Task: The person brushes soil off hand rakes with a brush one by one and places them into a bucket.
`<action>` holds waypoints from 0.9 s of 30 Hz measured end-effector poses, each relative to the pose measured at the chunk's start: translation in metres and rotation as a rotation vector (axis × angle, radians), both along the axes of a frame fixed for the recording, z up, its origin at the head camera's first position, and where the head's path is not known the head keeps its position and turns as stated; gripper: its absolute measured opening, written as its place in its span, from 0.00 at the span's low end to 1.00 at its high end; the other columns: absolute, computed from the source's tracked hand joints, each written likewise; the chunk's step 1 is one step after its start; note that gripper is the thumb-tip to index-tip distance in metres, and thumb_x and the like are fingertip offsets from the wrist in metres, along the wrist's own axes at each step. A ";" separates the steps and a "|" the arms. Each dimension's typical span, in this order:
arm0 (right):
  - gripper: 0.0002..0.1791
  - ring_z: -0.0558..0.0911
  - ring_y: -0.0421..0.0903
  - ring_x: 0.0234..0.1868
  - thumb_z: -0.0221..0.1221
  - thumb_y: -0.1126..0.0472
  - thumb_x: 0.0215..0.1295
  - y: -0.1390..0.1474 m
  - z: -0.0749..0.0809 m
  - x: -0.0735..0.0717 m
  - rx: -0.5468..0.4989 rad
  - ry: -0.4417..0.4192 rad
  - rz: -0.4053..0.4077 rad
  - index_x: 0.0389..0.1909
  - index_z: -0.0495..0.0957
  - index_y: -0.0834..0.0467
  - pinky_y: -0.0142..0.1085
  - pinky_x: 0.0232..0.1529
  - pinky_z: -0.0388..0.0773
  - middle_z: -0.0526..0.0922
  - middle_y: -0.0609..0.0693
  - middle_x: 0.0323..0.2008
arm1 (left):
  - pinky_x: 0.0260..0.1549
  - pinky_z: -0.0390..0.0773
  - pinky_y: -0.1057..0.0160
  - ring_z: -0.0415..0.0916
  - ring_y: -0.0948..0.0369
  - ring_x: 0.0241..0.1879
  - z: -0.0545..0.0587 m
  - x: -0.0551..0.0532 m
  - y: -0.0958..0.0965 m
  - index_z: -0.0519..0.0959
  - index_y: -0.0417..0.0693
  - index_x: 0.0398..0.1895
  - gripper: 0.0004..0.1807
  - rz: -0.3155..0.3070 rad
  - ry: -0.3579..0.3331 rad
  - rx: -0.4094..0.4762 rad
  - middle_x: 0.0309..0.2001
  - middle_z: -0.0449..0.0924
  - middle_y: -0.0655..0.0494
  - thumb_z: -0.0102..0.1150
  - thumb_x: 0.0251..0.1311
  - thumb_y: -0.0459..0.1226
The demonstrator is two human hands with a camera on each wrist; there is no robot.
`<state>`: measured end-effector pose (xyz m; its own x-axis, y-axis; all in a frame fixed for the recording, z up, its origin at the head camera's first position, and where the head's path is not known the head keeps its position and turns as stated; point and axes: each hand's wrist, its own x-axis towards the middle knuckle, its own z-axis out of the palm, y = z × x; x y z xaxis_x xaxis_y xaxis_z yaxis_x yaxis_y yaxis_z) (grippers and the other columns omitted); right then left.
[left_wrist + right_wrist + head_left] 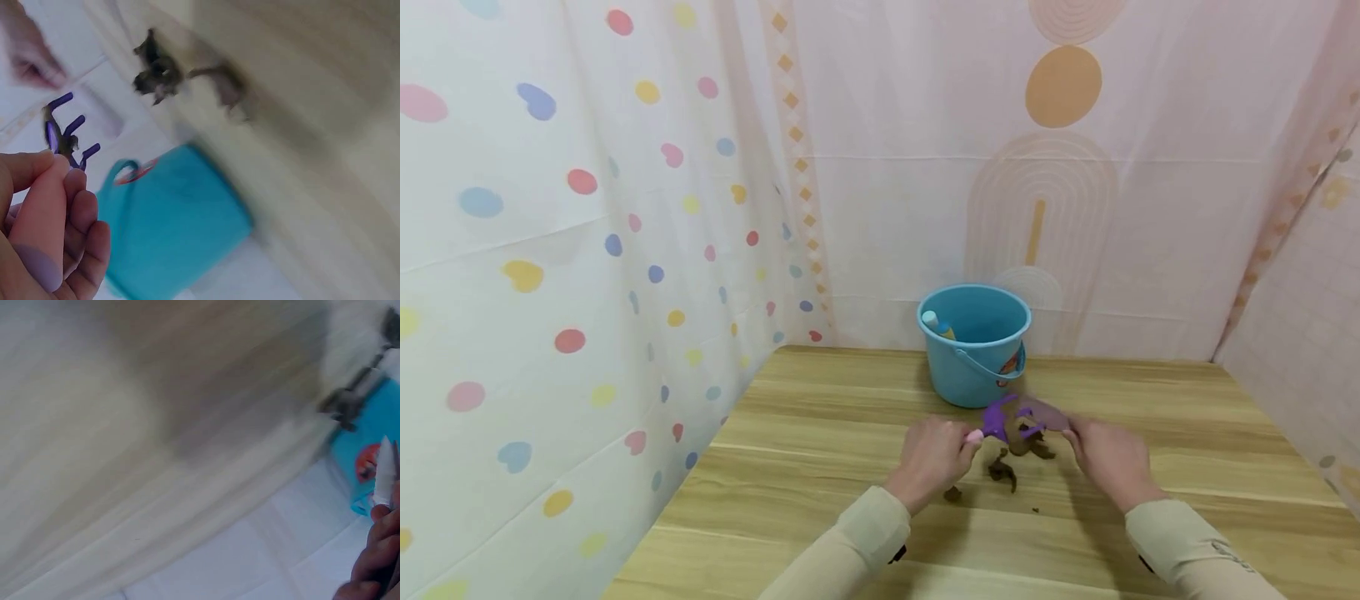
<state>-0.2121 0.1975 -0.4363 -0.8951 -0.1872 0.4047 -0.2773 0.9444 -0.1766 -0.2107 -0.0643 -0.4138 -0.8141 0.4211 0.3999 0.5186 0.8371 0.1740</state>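
Observation:
My left hand (pixel 932 458) grips the pink handle (pixel 44 219) of a small purple toy rake (pixel 996 419). Its curved prongs (pixel 75 125) have brown stuff stuck between them. My right hand (pixel 1108 457) holds a tool with a flat, pointed blade (pixel 385 472), mauve-looking in the head view, beside the prongs; its handle is mostly hidden in the fingers. Below the two tools lie dark brown clumps (pixel 1002 472) and a smaller brown bit (pixel 952 494) on the wooden table.
A blue bucket (pixel 973 371) with its handle folded down stands just behind the tools. Inside it, a light-blue-topped item (pixel 930 319) leans at the left. Patterned curtains (pixel 880 225) hang behind the table (pixel 820 392) and at both sides.

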 end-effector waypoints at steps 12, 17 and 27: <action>0.24 0.74 0.46 0.20 0.48 0.46 0.77 0.005 0.017 0.004 -0.208 -0.108 -0.051 0.51 0.82 0.60 0.39 0.16 0.63 0.81 0.50 0.23 | 0.14 0.61 0.67 0.60 0.67 0.14 -0.001 -0.001 0.005 0.65 0.56 0.11 0.25 0.007 0.000 0.000 0.12 0.59 0.66 0.58 0.69 0.46; 0.17 0.72 0.42 0.21 0.55 0.50 0.74 -0.017 0.019 0.005 -0.194 -0.065 0.100 0.43 0.84 0.60 0.40 0.21 0.68 0.80 0.47 0.23 | 0.14 0.61 0.67 0.60 0.67 0.14 -0.003 -0.002 0.006 0.63 0.56 0.11 0.27 0.007 0.021 -0.015 0.12 0.59 0.66 0.57 0.69 0.47; 0.14 0.68 0.45 0.19 0.58 0.51 0.71 -0.018 0.007 0.005 -0.123 -0.132 0.036 0.26 0.73 0.52 0.40 0.18 0.62 0.72 0.45 0.18 | 0.16 0.63 0.66 0.61 0.67 0.15 -0.003 0.000 0.009 0.64 0.56 0.10 0.26 0.003 0.030 -0.072 0.13 0.61 0.65 0.58 0.68 0.47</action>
<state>-0.2072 0.1794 -0.4289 -0.9354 -0.1768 0.3062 -0.2777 0.9032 -0.3271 -0.2111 -0.0555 -0.4172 -0.8036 0.4471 0.3928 0.5201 0.8484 0.0983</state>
